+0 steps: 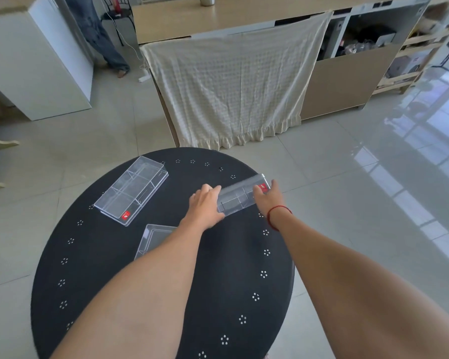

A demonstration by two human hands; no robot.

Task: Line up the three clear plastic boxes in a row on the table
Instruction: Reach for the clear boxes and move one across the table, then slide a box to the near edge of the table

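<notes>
Gripping one clear box [240, 196] between both hands' fingers [210, 190], I work over a round black table [218, 281]. Pale floor tiles [347, 203] lie beyond them; a cream cloth [233, 86] hangs farther off.

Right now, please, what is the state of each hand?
Left hand: closed on the near end of the clear box.
Right hand: closed on the far end of that same box, by its red label.
</notes>
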